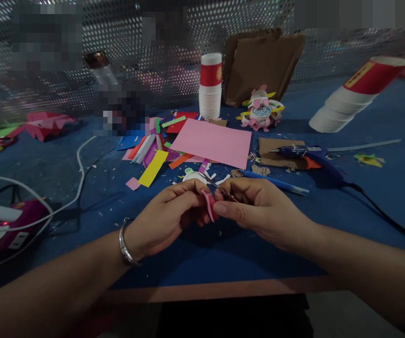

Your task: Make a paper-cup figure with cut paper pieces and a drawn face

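My left hand (169,211), with a silver bracelet at its wrist, pinches a small folded piece of pink paper (209,204) between thumb and fingers. Close beside it, my right hand (262,206) is closed on a slim, dark, pointed metal tool (228,192). Its tip points away to the left; the fingers hide the rest, so its exact kind does not show. The right thumb tip is against or very near the pink paper. Just beyond the hands lies a white paper piece (195,177) with small strips around it.
Behind the hands lie a pink sheet (214,143), a yellow strip (153,168) and many scraps. A blue glue gun (290,151) rests on cardboard at right, near a blue pen (276,182). Cup stacks (210,89) stand behind. A white cable (79,164) crosses the left.
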